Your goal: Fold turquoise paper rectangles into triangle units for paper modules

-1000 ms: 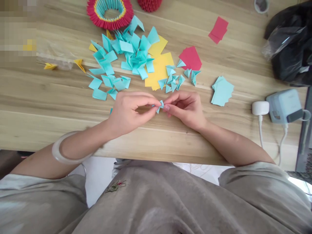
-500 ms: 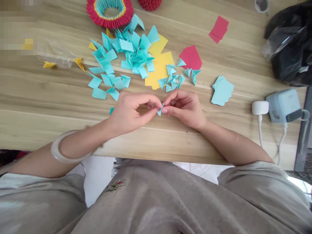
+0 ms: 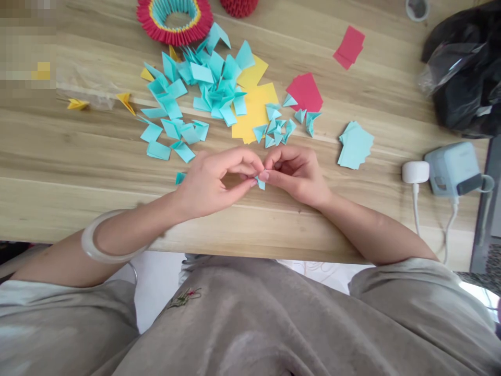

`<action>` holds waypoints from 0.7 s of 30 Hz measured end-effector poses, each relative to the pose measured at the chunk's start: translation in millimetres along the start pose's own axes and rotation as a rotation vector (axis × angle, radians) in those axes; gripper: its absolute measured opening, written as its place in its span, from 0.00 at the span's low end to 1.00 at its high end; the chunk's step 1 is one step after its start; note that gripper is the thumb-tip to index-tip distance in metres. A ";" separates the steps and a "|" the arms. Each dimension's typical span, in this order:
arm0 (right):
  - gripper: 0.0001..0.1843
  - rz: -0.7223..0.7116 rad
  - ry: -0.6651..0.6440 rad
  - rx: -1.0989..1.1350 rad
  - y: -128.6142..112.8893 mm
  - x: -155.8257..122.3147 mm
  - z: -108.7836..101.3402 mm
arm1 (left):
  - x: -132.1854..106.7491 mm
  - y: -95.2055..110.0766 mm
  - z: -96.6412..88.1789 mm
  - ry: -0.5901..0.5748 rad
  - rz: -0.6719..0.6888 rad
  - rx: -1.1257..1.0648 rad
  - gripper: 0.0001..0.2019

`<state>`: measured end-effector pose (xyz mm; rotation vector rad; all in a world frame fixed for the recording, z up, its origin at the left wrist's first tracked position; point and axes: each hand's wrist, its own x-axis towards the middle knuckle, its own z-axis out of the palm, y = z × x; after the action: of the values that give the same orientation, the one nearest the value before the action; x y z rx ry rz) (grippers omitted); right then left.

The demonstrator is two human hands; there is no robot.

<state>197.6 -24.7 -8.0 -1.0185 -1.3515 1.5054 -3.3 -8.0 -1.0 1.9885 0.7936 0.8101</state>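
Both hands meet over the near desk [image 3: 78, 167] — left hand [image 3: 211, 183] and right hand [image 3: 297, 175] pinch one small folded teal paper piece [image 3: 260, 182] between fingertips, pressing its crease; finished teal modules [image 3: 276, 130] lie just beyond.

Both forearms come in from the lower corners and converge at centre, wrists low. Left hand [image 3: 207, 183]: palm turned inward, thumb and index pinched together at the tips, other fingers curled loosely behind. Right hand [image 3: 299, 175]: mirrors it, thumb and index pinched, remaining fingers tucked under. Fingertips of both hands meet, touching. Left wrist wears a pale bangle [image 3: 94, 248].
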 end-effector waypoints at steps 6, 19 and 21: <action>0.22 -0.023 -0.050 -0.054 -0.5 -0.9 -0.1 | 0.5 6.5 0.6 -0.018 -0.049 -0.029 0.09; 0.20 -0.003 0.021 -0.024 3.7 -1.7 3.4 | 5.3 1.2 3.1 0.131 -0.132 -0.167 0.03; 0.19 -0.015 0.031 -0.016 4.2 -1.4 2.9 | 6.0 0.9 2.2 0.111 -0.164 -0.179 0.02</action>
<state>195.0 -27.2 -11.9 -1.0350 -1.3483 1.4641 2.1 -4.8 0.2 1.7091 0.9035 0.8689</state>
